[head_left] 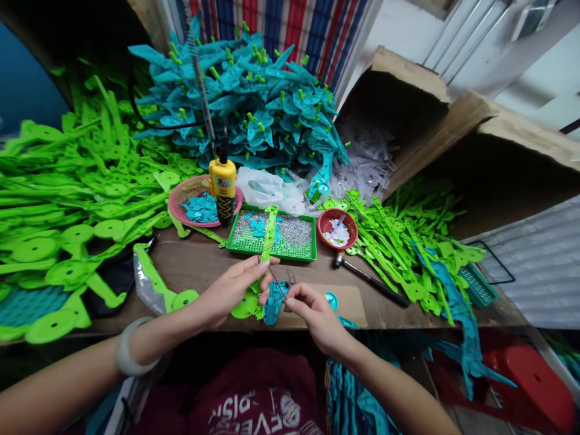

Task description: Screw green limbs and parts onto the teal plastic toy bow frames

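My left hand (229,287) is closed on a long bright green plastic arm (270,232), which points up and away over the green tray. A green disc shape (244,304) shows below that hand. Between thumb and fingers my right hand (315,311) pinches a thin dark red cord (278,286) that runs toward the left hand. Just under the cord sits a teal plastic part (273,304), close between both hands; whether either hand touches it is unclear. A round teal piece (331,300) lies on cardboard (351,299) to the right.
A green tray (272,252) holds small metal bits and teal pieces. Around it are a pink basket (176,211), yellow electric screwdriver (223,184), red basket (333,243) and hammer (371,278). Heaps of green parts (90,181) and teal parts (254,103) crowd the table.
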The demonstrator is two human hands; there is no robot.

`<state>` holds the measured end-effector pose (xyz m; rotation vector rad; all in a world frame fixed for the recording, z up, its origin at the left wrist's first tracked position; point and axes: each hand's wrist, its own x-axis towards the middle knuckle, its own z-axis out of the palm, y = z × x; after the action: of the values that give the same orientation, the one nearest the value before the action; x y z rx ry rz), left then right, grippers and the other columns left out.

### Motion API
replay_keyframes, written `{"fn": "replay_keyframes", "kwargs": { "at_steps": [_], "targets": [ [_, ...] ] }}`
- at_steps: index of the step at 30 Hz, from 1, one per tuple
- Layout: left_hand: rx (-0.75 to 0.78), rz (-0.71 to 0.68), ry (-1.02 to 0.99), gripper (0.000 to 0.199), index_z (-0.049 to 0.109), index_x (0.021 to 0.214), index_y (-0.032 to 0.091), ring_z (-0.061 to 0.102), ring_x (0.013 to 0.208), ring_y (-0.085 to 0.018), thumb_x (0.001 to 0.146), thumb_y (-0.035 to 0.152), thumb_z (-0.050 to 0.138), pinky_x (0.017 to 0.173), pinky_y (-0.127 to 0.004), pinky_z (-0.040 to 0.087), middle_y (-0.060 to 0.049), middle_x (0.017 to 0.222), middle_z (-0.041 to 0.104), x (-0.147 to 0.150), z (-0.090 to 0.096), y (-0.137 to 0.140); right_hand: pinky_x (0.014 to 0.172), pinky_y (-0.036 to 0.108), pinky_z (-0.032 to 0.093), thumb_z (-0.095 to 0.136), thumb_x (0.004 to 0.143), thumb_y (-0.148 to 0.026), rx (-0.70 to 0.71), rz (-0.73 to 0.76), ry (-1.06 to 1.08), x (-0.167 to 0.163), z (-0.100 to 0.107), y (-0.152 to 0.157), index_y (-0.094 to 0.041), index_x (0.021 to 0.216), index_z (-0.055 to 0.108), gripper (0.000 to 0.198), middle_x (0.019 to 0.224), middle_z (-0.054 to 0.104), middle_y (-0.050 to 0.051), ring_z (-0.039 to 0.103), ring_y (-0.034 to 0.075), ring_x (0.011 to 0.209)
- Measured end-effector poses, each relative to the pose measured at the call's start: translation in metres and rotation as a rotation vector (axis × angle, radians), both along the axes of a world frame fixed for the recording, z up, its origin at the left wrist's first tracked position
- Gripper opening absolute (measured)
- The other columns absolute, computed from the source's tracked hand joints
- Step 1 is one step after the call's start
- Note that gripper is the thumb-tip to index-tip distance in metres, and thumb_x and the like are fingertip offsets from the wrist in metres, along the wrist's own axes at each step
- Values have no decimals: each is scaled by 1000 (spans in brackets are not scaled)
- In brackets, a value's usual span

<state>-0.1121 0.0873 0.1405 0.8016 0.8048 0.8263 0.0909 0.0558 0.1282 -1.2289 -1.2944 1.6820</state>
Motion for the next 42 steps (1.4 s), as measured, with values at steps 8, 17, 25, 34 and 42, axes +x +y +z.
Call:
{"fn": "replay_keyframes", "kwargs": {
  "at_steps": [8, 17, 25, 34, 42],
  "targets": [
    [-34, -55, -63, 58, 55, 126, 13, 54, 61, -12, 89, 58, 62, 57, -24, 45, 2, 69, 59, 1, 2, -2, 78, 27, 42, 79, 78, -37, -203, -146, 249, -16, -23, -8, -18, 80, 62, 25, 80, 59, -1, 53, 14, 78],
    [-106, -77, -105, 61, 56, 127, 15, 55, 60, -14, 85, 60, 65, 58, -29, 50, 1, 74, 59, 1, 3, 1, 77, 29, 46, 78, 78, -35, -329, -89, 422, -25, -32, -7, -18, 80, 61, 25, 85, 60, 1, 56, 13, 76],
    [180, -170, 163, 46, 59, 81, 17, 51, 57, -11, 92, 61, 52, 62, -26, 42, 3, 65, 55, -1, -3, -1, 100, 46, 44, 65, 89, -26, 909, -179, -572, 9, 28, 26, -21, 110, 63, 22, 115, 60, 11, 56, 25, 112],
    [292, -290, 270, 39, 58, 82, 19, 59, 77, -17, 100, 50, 42, 82, -30, 43, -3, 75, 65, -3, -5, -12, 75, 30, 49, 56, 99, -30, 717, 313, -389, 10, 42, 56, -21, 94, 63, 13, 87, 64, 2, 60, 15, 82],
    [256, -323, 311, 38, 55, 81, 20, 54, 65, -14, 100, 48, 38, 72, -28, 43, 1, 66, 57, 0, -7, -13, 71, 30, 42, 46, 102, -24, 906, 394, -728, 16, 52, 53, -19, 93, 57, 14, 87, 56, 4, 52, 17, 81]
  ]
}}
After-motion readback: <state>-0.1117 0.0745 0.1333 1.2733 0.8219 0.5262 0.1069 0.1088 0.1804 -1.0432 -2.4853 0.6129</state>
